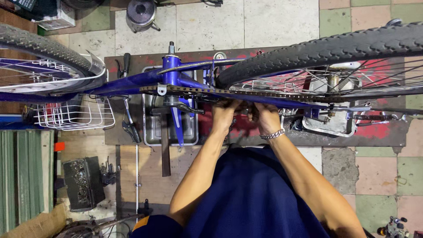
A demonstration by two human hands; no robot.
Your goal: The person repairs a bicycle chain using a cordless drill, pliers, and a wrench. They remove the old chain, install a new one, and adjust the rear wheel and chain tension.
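A blue bicycle frame stands upside down before me, its chain running along the chain stay toward the rear wheel. My left hand and my right hand reach up side by side under the chain stay, fingers curled against the chain and the frame. What exactly the fingers pinch is hidden by the frame. A silver bracelet sits on my right wrist. The front wheel is at the left.
A metal tray lies on a dark floor mat under the bike. A white wire basket hangs at the left. A black box of small parts and a metal pot sit on the tiled floor.
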